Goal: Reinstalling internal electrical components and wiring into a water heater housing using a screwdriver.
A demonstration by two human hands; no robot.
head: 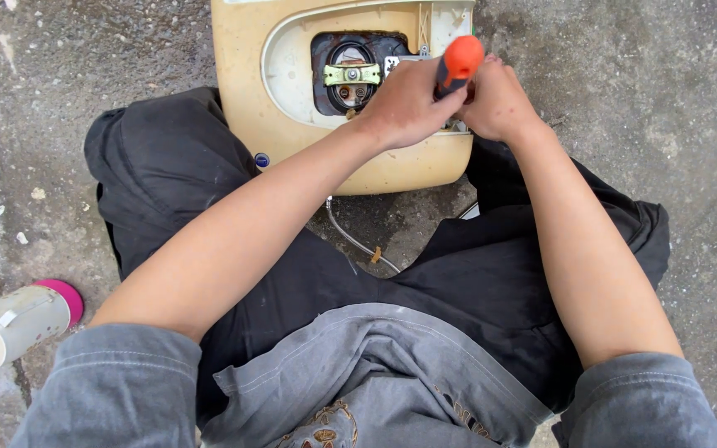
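— Between the two hands, what do you see?

— Between them stands a screwdriver with an orange handle [460, 58]. The left hand [408, 104] is closed around the lower part of the handle, and the orange top comes out above the fingers. The right hand [498, 101] presses against the handle from the other side, touching the left hand. I cannot tell how tightly its fingers are curled, because I see only the back of it.

— And where does the tool point?

— It points down into a cream-coloured plastic appliance housing [251, 91] that lies on the concrete ground [665, 108] directly under the hands. The shaft and the tip are hidden behind the hands, so I cannot say what they touch.

— What is inside the housing?

— Just left of the left hand there is a dark, rusty opening with a round part and a yellowish metal bracket [352, 75] across it. A thin grey cable [350, 236] comes out from the housing's near edge and runs toward the person, below the left forearm.

— Anything more around?

— The person sits on the ground in black trousers [168, 166] and a grey shirt [375, 365], with the housing between the knees. Far to the left of the left arm, well apart from the hands, lies a white cylindrical container with a pink end [14, 323], on its side.
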